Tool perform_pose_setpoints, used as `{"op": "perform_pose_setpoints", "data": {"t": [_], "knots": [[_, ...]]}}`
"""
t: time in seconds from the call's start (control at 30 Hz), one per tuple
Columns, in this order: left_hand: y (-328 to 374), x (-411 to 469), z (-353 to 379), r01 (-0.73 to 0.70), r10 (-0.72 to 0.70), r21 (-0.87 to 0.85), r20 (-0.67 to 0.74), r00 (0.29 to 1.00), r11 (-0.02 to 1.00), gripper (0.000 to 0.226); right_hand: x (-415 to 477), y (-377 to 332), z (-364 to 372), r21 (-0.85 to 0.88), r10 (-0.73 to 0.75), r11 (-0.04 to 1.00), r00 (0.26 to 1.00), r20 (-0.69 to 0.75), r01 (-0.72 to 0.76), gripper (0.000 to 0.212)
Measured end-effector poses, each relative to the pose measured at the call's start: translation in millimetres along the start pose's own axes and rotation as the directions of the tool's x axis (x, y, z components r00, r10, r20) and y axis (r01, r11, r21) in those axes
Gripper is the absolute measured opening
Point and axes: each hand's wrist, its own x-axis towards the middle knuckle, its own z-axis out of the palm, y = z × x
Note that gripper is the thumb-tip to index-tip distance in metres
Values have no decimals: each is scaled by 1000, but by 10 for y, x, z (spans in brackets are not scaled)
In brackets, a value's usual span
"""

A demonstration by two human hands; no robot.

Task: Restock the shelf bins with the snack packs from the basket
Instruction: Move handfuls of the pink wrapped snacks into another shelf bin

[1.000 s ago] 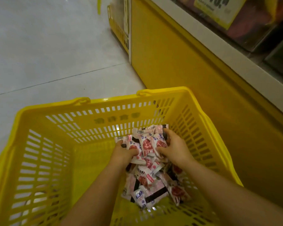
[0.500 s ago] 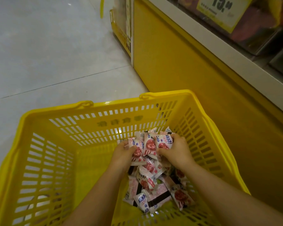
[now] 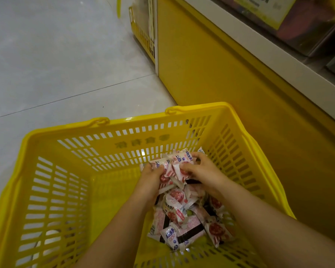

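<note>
A yellow slotted plastic basket stands on the floor below me. Several small pink-and-white snack packs lie heaped in its right half. Both hands are down inside the basket at the far end of the heap. My left hand and my right hand together grip a bunch of snack packs between them, fingers curled round the packs. The bunch is raised a little above the heap. The shelf bins show only as dark shapes at the top right.
A yellow shelf base panel with a white ledge rises right of the basket. Another yellow rack stands further back. Grey tiled floor stretches to the left.
Both hands have closed tighter round the bunch of packs and lifted it slightly from the heap. The view has shifted a little, so the basket sits lower in frame.
</note>
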Motion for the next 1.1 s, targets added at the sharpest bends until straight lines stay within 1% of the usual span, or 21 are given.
{"op": "perform_pose_setpoints", "data": {"t": [0.13, 0.23, 0.33, 0.4, 0.47, 0.53, 0.6, 0.63, 0.67, 0.7, 0.73, 0.77, 0.8, 0.83, 0.87, 0.9, 0.93, 0.97, 1.0, 1.03, 1.1], "knots": [[67, -23, 15, -38, 37, 25, 64, 997, 999, 18, 0, -16, -26, 109, -43, 993, 996, 73, 35, 68], [132, -64, 27, -54, 49, 32, 127, 991, 998, 19, -40, -68, -18, 167, -63, 985, 987, 149, 38, 52], [176, -116, 6, -72, 59, 63, 189, 980, 995, 19, -92, -138, -67, 227, -72, 974, 971, 227, 19, 47], [200, -129, 0, -106, 93, 65, 182, 979, 992, 23, -116, -193, -112, 167, -64, 986, 970, 235, 25, 47], [251, -146, 11, -132, 124, 37, 165, 978, 991, 29, -142, -235, -128, 46, -85, 996, 966, 243, 76, 47], [296, -157, 23, -133, 130, -1, 224, 966, 991, 44, -162, -284, -79, 15, -114, 993, 956, 271, 114, 43], [307, -171, 33, -131, 128, -5, 269, 955, 991, 74, -184, -340, 45, 91, -126, 990, 957, 261, 105, 32], [309, -181, 42, -151, 139, 27, 260, 956, 988, 90, -197, -361, 112, 152, -127, 984, 960, 250, 91, 29], [311, -186, 53, -185, 163, 79, 229, 960, 980, 102, -211, -379, 180, 214, -129, 974, 959, 253, 74, 32], [309, -188, 57, -221, 197, 121, 185, 963, 968, 106, -222, -387, 233, 277, -137, 959, 952, 273, 58, 34], [309, -182, 52, -247, 230, 133, 135, 964, 960, 103, -226, -393, 274, 340, -145, 940, 944, 297, 38, 36], [312, -175, 35, -259, 251, 111, 81, 965, 960, 95, -235, -399, 299, 386, -145, 922, 943, 300, 19, 40], [312, -168, 1, -256, 255, 73, 29, 967, 964, 82, -241, -392, 308, 376, -132, 926, 954, 271, 22, 46], [302, -156, -46, -250, 250, 54, -10, 968, 967, 67, -236, -357, 298, 274, -111, 960, 973, 203, 52, 49], [292, -150, -101, -246, 249, 70, -33, 968, 967, 52, -233, -308, 273, 61, -97, 994, 988, 117, 90, 49], [276, -146, -157, -244, 250, 107, -45, 967, 964, 42, -239, -237, 241, -232, -104, 966, 993, 63, 116, 46], [265, -143, -207, -242, 252, 137, -55, 966, 960, 38, -251, -140, 223, -492, -112, 860, 990, 81, 137, 43], [255, -138, -245, -240, 252, 152, -66, 965, 959, 38, -275, -32, 222, -666, -79, 729, 986, 149, 159, 42], [249, -132, -271, -237, 250, 147, -77, 965, 960, 38, -309, 65, 245, -782, -21, 595, 976, 218, 187, 44], [249, -126, -283, -234, 246, 135, -84, 966, 963, 39, -328, 152, 283, -867, 10, 448, 968, 251, 220, 48], [255, -114, -281, -228, 239, 117, -92, 967, 967, 40, -293, 285, 360, -951, -48, 136, 961, 273, 278, 56]]}}
